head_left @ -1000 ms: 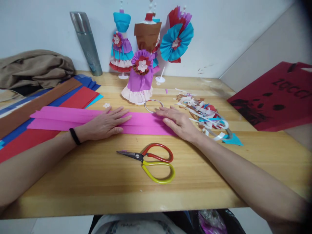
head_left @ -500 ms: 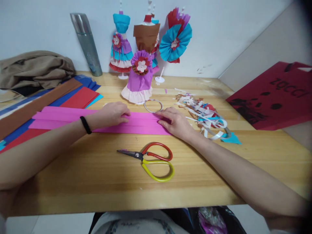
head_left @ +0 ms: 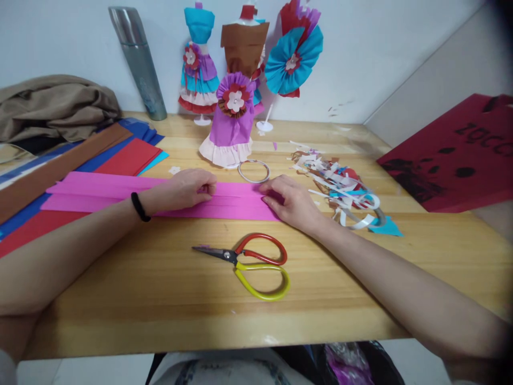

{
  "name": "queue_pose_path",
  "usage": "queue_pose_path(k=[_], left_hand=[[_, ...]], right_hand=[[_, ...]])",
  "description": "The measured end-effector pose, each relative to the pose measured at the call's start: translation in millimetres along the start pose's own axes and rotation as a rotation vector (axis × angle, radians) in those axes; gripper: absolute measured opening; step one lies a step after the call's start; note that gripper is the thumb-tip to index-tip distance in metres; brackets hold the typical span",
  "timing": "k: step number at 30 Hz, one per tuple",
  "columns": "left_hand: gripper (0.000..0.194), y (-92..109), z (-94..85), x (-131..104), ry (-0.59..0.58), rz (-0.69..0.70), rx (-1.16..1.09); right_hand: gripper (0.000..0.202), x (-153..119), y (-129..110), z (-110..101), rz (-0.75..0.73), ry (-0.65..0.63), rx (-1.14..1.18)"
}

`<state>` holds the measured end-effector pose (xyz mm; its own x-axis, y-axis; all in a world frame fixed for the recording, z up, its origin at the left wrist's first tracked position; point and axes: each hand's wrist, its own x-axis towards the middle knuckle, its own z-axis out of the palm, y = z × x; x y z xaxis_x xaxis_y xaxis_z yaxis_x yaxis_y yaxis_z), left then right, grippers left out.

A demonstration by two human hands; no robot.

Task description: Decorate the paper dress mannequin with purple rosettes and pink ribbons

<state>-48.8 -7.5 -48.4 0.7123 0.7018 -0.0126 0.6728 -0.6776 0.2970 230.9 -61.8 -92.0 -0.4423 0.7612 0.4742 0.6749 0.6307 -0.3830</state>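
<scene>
A long strip of pink crepe paper (head_left: 240, 208) lies flat across the table, with lengthwise fold lines. My left hand (head_left: 184, 190) rests on its middle, fingers curled and closed on the paper; a black band circles the wrist. At the strip's right end, my right hand (head_left: 290, 200) has its bent fingers and thumb closed on the edge. Just in front of the strip lie scissors (head_left: 230, 256) with one red and one yellow handle, their blades together. A thin ring, maybe a bracelet (head_left: 267, 172), sits behind the paper, close to my right fingertips.
Small stands wearing paper dresses (head_left: 232, 128) are at the back by the wall, with a flask (head_left: 142, 75). Paper sheets (head_left: 128, 155) and a brown cloth (head_left: 60, 104) lie left. Paper scraps (head_left: 344, 187) and a red bag (head_left: 444, 155) are right.
The view has shifted slightly. My left fingers are curled in more tightly on the pink crepe paper; my right hand stays at the strip's right end.
</scene>
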Motion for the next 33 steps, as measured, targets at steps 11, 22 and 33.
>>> queue_pose_path(k=[11,22,33], left_hand=[[0.024,-13,12.9,-8,0.133,0.359,-0.013],[0.026,-12,18.3,-8,0.199,0.314,0.039],[0.028,-7,13.5,-11,0.113,0.424,0.259]], right_hand=[[0.015,-1,-1,-2,-0.036,0.003,0.027],[0.019,-1,-1,-3,-0.073,-0.036,0.059],[0.025,-1,-4,-2,-0.087,-0.010,0.004]])
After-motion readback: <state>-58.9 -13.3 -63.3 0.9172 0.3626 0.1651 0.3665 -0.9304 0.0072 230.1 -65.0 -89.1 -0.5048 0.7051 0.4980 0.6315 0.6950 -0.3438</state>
